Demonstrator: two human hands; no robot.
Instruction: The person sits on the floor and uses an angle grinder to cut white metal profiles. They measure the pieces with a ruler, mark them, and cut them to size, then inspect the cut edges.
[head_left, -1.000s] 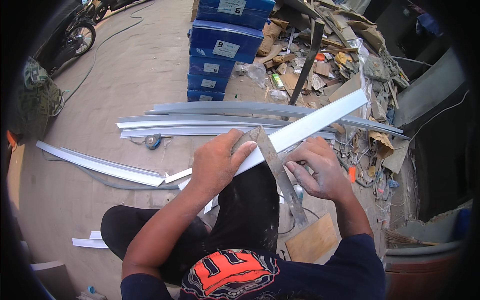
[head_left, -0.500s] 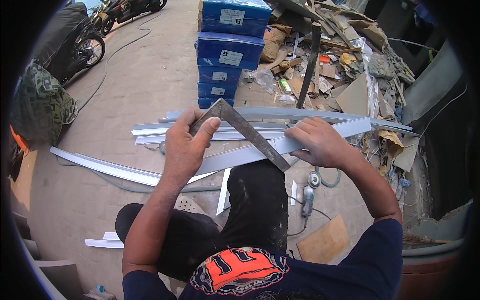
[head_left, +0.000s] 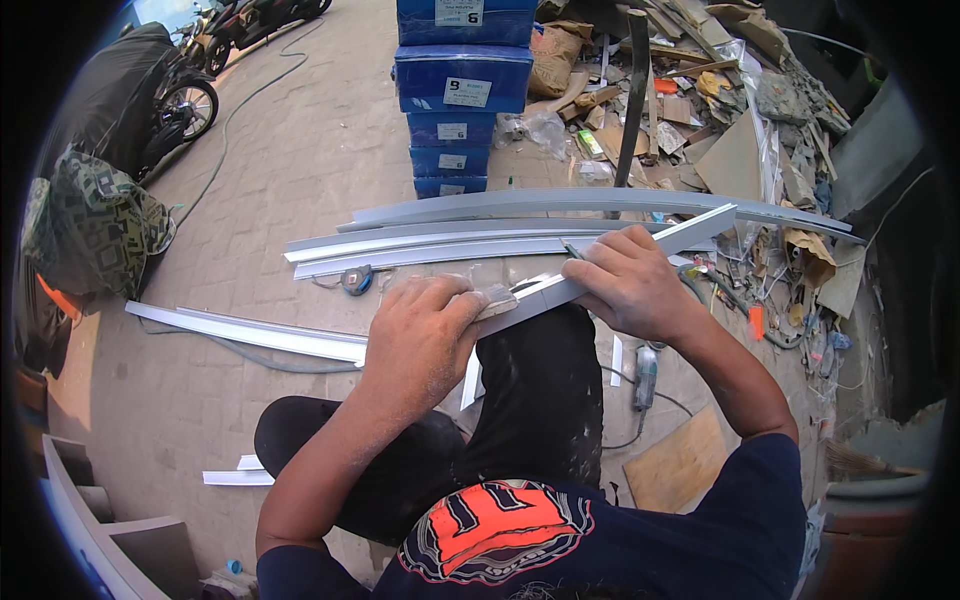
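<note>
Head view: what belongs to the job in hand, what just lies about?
Job: pale strip; flat grey tool in left hand; pen-like tool in right hand; likely tape measure, grinder.
Lying about, seemingly: blue boxes, rubble heap, wooden board.

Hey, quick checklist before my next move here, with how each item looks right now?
1. Left grip on the metal square: ok, held at the thumb.
2. Square flat against the white strip: cannot tell; it's too foreshortened.
3. Right grip on the strip: ok, fingers over it.
4. Strip steadied on the knee: cannot tell; it passes over, contact unclear.
5. Angle grinder away from both hands: ok, lying on the ground.
6. Tape measure in hand: not ok, on the ground.
</note>
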